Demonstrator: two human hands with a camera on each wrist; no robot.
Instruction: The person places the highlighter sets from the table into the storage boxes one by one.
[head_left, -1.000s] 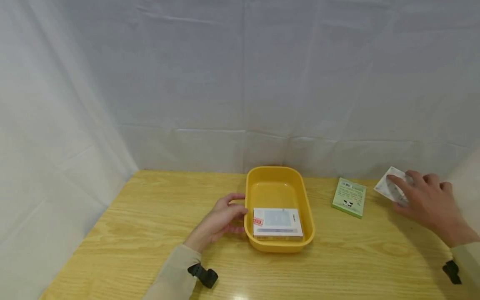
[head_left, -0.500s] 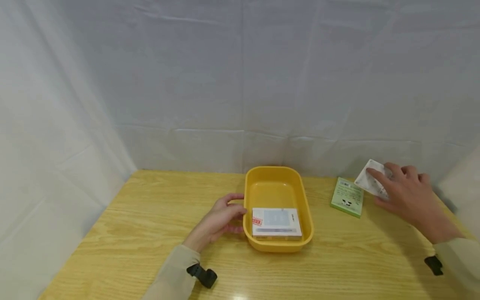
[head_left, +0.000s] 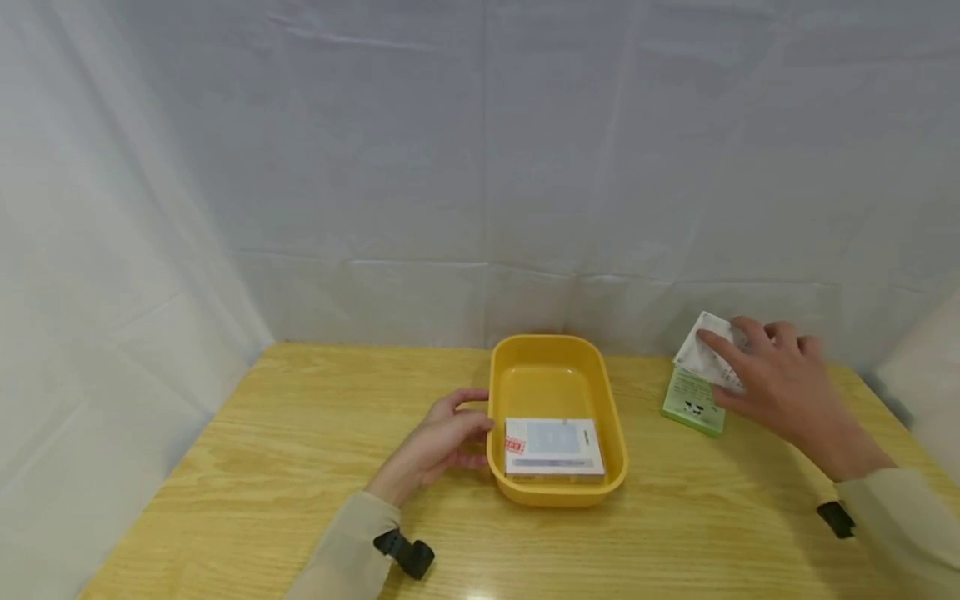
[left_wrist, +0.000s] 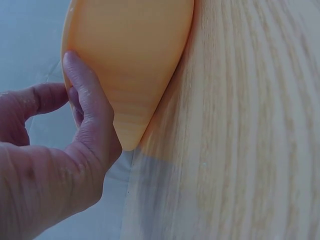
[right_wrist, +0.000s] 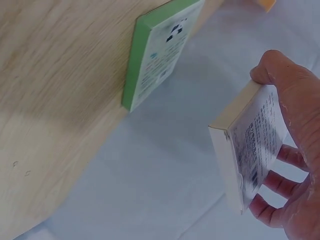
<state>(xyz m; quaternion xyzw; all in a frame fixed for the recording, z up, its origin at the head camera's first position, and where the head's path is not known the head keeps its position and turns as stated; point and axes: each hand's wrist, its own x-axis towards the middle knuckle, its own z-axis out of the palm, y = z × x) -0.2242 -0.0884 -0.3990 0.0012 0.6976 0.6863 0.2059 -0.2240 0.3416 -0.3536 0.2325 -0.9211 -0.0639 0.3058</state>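
Observation:
My left hand (head_left: 437, 433) grips the left rim of a yellow plastic bin (head_left: 617, 433); in the left wrist view its fingertips meet at the rim and outer wall (left_wrist: 130, 65). Inside the bin's near end lies a flat white box (head_left: 553, 447) with a red stamp. My right hand (head_left: 776, 387) pinches a small white printed box (head_left: 701, 354) by its edges, thumb on one side and fingers opposite. That box is tilted and overlaps the far part of a green box (head_left: 690, 404) in the head view. The green box, with a panda-like picture, lies on the table.
The wooden table (head_left: 300, 467) has its far edge against a hanging white sheet (head_left: 420, 300), which also closes off the left and right sides. The green box stands to the right of the bin with a gap between them.
My right hand has carried the white printed box leftward, from right of the green box to over its far part. My left hand stays on the bin, and the bin has hardly moved.

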